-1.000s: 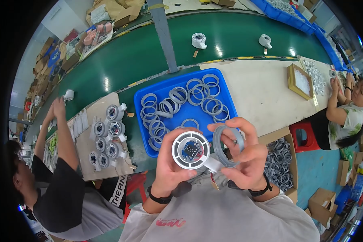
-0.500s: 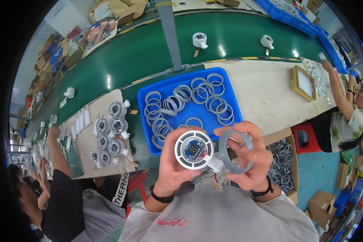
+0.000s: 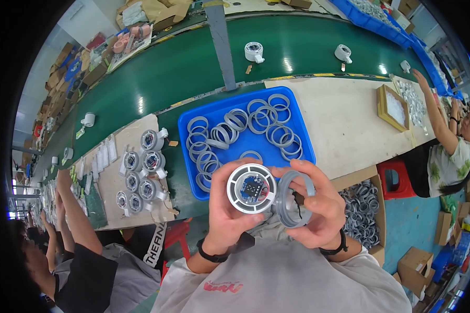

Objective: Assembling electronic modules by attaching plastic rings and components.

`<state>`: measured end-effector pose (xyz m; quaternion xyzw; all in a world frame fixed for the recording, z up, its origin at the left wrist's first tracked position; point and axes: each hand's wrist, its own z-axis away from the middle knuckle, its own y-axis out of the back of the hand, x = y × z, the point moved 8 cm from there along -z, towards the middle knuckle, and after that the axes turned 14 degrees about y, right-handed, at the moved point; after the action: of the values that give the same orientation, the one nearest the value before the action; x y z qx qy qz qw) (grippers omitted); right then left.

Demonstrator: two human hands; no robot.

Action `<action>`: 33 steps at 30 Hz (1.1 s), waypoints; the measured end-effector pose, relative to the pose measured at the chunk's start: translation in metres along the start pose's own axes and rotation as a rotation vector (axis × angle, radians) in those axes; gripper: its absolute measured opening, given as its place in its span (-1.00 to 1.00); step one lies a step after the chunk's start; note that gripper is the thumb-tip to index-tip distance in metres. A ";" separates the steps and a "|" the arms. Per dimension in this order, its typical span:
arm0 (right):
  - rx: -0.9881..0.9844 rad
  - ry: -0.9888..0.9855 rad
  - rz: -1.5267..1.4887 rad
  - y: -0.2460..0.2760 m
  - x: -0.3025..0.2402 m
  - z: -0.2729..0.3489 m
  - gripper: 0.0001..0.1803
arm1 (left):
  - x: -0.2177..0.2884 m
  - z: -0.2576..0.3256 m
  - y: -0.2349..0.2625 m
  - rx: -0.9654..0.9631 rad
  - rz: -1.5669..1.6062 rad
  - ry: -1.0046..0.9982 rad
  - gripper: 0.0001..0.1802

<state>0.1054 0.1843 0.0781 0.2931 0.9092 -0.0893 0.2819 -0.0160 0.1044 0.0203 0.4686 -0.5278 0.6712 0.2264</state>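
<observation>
My left hand (image 3: pixel 220 216) is closed around a white round device housing (image 3: pixel 237 202), its open face turned up and a blue circuit board (image 3: pixel 253 189) with red wires showing inside. Just to its right, my right hand (image 3: pixel 326 208) grips a grey plastic ring (image 3: pixel 282 202) by its outer side, tilted on edge. The ring's left side overlaps the edge of the housing in view; whether they touch I cannot tell. The housing's side arm is hidden behind the ring.
Beyond my hands a blue tray (image 3: pixel 250 142) holds several grey rings. Several similar housings (image 3: pixel 152 161) stand at left on cardboard. A carton of grey rings (image 3: pixel 361 208) is at right. A green conveyor (image 3: pixel 297 44) carries white parts. Co-workers sit on both sides.
My right hand has brought the grey ring left, against or close beside the housing, covering its side arm. Parts on the conveyor have shifted slightly left. The left co-worker's arms have moved.
</observation>
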 end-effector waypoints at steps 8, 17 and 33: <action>-0.020 -0.009 0.033 -0.003 -0.003 0.002 -0.50 | 0.010 0.002 -0.006 0.002 -0.111 -0.121 -0.16; -0.112 -0.065 -0.040 -0.006 -0.004 0.006 -0.35 | 0.018 0.002 -0.013 -0.036 -0.216 -0.196 -0.17; 0.026 -0.517 -0.192 -0.013 0.076 0.018 -0.72 | 0.008 0.005 -0.037 0.158 -1.202 -0.305 -0.35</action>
<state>0.0551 0.2045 0.0208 0.1767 0.8294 -0.1992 0.4911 0.0115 0.1105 0.0457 0.7895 -0.1472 0.3891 0.4512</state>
